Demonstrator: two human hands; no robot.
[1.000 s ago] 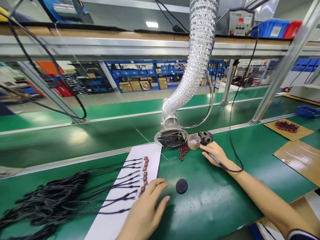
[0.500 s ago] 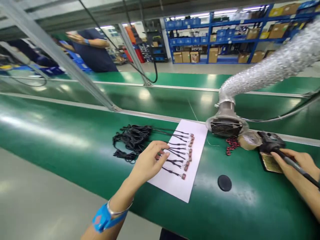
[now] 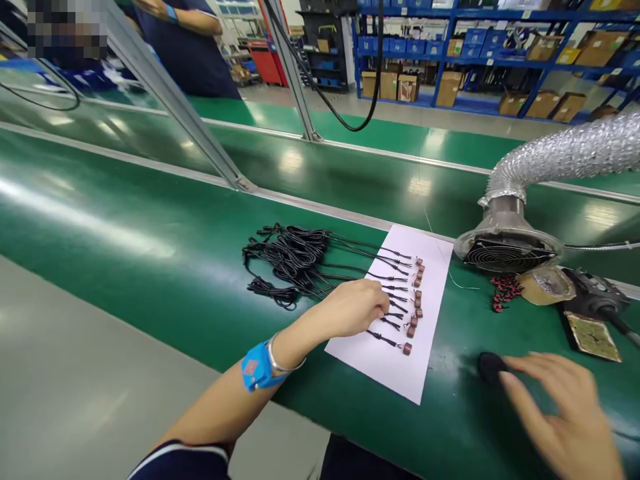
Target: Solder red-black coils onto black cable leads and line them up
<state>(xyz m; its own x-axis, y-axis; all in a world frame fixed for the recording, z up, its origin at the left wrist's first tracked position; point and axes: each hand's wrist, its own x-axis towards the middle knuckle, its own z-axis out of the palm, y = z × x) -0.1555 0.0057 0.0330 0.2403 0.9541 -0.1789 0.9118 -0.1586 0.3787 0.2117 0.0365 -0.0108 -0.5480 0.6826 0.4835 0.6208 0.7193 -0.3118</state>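
Note:
My left hand point(image 3: 356, 309) is over the white sheet point(image 3: 400, 380), its fingers pinched on one of the black cables point(image 3: 300, 253); the fingertips are partly hidden. Several cable ends lie in a row on the sheet, each near a small copper-wound coil point(image 3: 407, 349). To the right, my right hand point(image 3: 560, 407), slightly blurred, has thumb and fingers at the edge of a round black disc point(image 3: 490, 368) on the green bench. Beyond that hand, a soldering iron point(image 3: 620, 324) rests in its holder point(image 3: 595, 293), beside a yellowish sponge tray point(image 3: 594, 337).
A fume extractor point(image 3: 510, 247) with a silver duct point(image 3: 565, 155) stands behind the sheet's right side. Small red-and-black parts point(image 3: 505, 291) and a roll of tape point(image 3: 547, 285) lie before it. A metal post point(image 3: 190, 113) rises at the left; a person point(image 3: 187, 50) stands beyond.
My right hand has let go of the soldering iron and moved left and nearer to the black disc. My left hand has gone from open to closed over the cables. The view has shifted.

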